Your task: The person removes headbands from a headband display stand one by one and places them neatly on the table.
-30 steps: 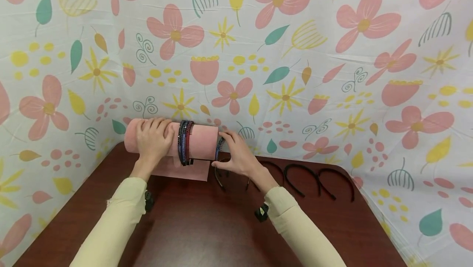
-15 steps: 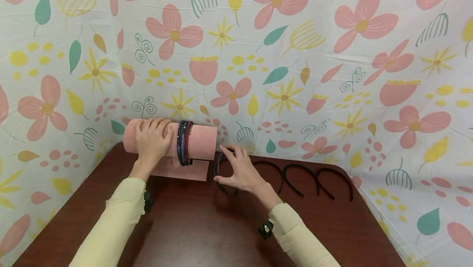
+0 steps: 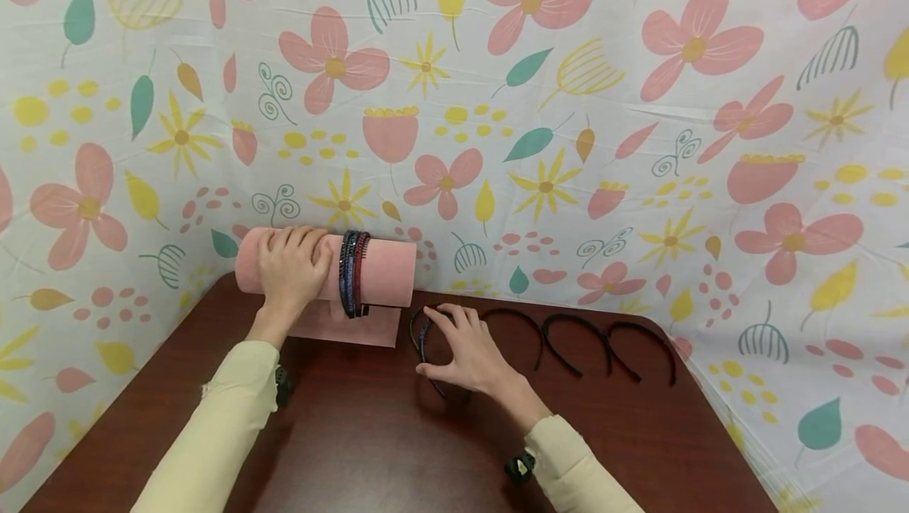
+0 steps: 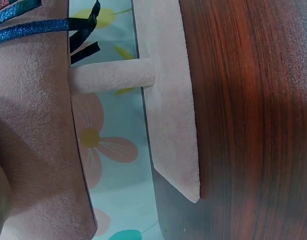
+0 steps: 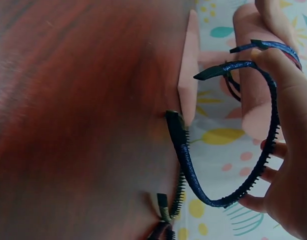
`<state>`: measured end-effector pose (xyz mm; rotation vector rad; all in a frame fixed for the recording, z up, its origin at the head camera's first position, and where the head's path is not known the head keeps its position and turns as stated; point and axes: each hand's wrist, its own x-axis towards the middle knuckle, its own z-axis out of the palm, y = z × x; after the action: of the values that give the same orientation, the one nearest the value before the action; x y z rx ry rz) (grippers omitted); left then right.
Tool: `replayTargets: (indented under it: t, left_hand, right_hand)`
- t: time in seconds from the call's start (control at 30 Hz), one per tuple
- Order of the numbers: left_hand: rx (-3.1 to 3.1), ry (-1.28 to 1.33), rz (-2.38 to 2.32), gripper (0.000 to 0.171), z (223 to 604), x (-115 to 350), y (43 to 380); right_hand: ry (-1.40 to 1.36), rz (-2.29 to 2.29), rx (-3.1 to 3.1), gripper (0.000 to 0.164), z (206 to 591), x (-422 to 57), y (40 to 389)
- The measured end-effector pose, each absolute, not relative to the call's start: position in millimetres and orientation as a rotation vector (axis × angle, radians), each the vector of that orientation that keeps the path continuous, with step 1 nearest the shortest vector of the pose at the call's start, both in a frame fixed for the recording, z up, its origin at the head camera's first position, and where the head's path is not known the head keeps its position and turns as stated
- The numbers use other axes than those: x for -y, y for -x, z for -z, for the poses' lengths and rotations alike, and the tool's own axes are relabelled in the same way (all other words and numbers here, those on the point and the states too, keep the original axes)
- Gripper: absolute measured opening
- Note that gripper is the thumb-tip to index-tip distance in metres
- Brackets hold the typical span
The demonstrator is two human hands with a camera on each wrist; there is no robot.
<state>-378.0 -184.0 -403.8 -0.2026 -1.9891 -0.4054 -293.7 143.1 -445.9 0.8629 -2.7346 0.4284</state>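
A pink plush headband stand, a horizontal roll on a post above a flat base, stands at the table's back left. My left hand grips the roll from above, near its left end. Several glittery headbands, blue and red among them, circle the roll to the right of that hand. In the right wrist view, my right hand holds a blue glittery toothed headband between thumb and fingers. This hand is right of the stand, low over the table.
Several dark headbands lie in a row along the back of the brown table, right of my right hand. More toothed ones lie beneath the held headband. A flower-printed cloth hangs close behind the table.
My right hand has moved right and down, away from the roll's right end, carrying the blue headband with it. My left hand keeps its grip on the roll.
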Motion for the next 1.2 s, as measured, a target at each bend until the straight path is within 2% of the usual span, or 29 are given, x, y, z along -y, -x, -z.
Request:
replayTargets:
  t: [0.57, 0.8, 1.2]
  left_hand:
    - [2.013, 0.213, 0.405, 0.042, 403.8, 184.5, 377.4]
    - [1.984, 0.211, 0.433, 0.036, 403.8, 184.1, 376.5]
    - [1.975, 0.214, 0.424, 0.036, 403.9, 183.6, 376.4]
  right_hand:
    - [-0.787, -0.384, 2.86, 0.082, 472.9, -148.1, 277.2]
    - [-0.797, -0.347, 2.952, 0.082, 478.4, -146.5, 271.2]
    - [-0.784, -0.353, 3.073, 0.081, 483.5, -144.2, 270.8]
